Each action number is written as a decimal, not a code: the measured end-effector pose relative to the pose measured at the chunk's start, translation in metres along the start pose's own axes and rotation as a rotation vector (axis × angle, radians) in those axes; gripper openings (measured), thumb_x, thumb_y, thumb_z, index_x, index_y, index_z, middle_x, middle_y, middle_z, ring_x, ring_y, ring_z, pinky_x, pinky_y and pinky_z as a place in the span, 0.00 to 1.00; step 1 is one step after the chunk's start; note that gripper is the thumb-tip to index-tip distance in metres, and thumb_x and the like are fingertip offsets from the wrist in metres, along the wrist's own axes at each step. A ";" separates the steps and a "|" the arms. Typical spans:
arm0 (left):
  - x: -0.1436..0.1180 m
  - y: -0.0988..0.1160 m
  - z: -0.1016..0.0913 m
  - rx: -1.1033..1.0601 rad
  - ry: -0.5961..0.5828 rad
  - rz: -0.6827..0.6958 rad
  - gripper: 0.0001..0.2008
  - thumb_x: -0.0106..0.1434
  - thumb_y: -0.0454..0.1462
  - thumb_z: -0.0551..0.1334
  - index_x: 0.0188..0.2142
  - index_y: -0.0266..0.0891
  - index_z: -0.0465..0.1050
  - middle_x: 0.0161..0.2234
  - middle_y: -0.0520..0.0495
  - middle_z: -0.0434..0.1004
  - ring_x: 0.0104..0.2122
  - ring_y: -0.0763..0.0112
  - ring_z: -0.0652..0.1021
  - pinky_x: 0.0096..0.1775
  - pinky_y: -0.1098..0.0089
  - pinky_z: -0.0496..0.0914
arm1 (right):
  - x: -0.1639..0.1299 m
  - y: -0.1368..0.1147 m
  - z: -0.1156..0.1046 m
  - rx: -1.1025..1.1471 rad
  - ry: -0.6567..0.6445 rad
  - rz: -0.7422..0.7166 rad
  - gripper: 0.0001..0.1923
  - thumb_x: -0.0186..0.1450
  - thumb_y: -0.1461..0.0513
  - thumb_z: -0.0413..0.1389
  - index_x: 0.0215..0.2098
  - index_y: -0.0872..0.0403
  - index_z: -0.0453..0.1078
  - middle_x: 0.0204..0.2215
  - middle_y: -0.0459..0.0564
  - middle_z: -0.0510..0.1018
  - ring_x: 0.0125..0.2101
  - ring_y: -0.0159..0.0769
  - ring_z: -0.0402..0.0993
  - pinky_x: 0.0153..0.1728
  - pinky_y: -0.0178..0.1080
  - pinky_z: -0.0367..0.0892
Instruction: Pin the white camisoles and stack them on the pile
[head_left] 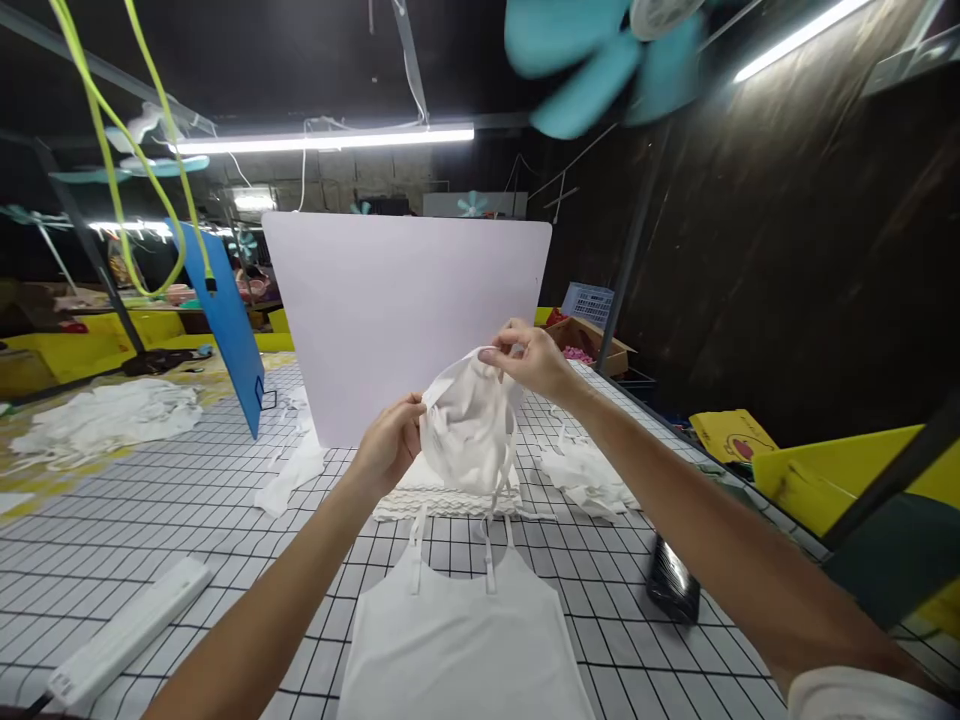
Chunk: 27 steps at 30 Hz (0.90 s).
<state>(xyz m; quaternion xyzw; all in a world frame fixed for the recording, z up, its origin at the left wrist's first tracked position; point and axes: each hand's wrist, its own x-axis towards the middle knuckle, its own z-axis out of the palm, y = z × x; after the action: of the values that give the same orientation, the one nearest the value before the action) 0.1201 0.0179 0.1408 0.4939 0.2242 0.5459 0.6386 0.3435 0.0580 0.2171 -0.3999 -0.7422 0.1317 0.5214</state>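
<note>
Pinched between both hands is a white cloth garment (466,430), bunched up and hanging, with thin straps trailing from its right side. My left hand (390,445) grips its left edge with the fingers closed. My right hand (529,360), also closed, pinches the top edge at the upper right. Just below and behind it lies a stack of folded white cloth (409,503) with wavy edges, partly hidden. Nearest me, a white camisole (465,645) is spread flat on the table with its straps pointing away.
A grid-patterned cloth covers the table (247,560). Behind the hands stands a white board (405,310), with a blue panel (225,325) to its left. White cloth heaps (112,420) lie far left. A power strip (131,635) is near left, a black phone-like object (673,580) at right.
</note>
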 end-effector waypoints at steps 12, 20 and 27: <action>-0.005 0.007 -0.004 0.611 0.232 0.185 0.10 0.53 0.40 0.71 0.27 0.37 0.75 0.25 0.50 0.74 0.26 0.73 0.72 0.28 0.72 0.66 | -0.014 0.011 -0.010 0.201 -0.279 0.140 0.20 0.54 0.48 0.65 0.28 0.54 0.67 0.25 0.45 0.71 0.27 0.32 0.66 0.29 0.36 0.62; -0.022 -0.030 0.019 1.029 -0.007 0.558 0.10 0.59 0.40 0.67 0.28 0.41 0.67 0.29 0.52 0.72 0.27 0.73 0.70 0.30 0.71 0.65 | -0.028 0.028 0.020 0.253 0.131 0.186 0.08 0.62 0.55 0.53 0.31 0.50 0.65 0.22 0.46 0.70 0.25 0.38 0.69 0.28 0.39 0.65; 0.014 -0.032 0.004 0.313 0.028 -0.070 0.28 0.58 0.62 0.63 0.36 0.37 0.76 0.42 0.38 0.79 0.48 0.57 0.77 0.55 0.58 0.68 | -0.038 0.032 0.040 0.896 -0.134 0.425 0.21 0.54 0.44 0.61 0.36 0.50 0.70 0.29 0.52 0.78 0.34 0.48 0.77 0.32 0.47 0.74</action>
<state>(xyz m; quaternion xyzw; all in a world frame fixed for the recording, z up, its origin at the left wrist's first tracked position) 0.1427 0.0317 0.1177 0.5718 0.3325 0.4883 0.5692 0.3280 0.0601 0.1553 -0.2699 -0.5465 0.5663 0.5548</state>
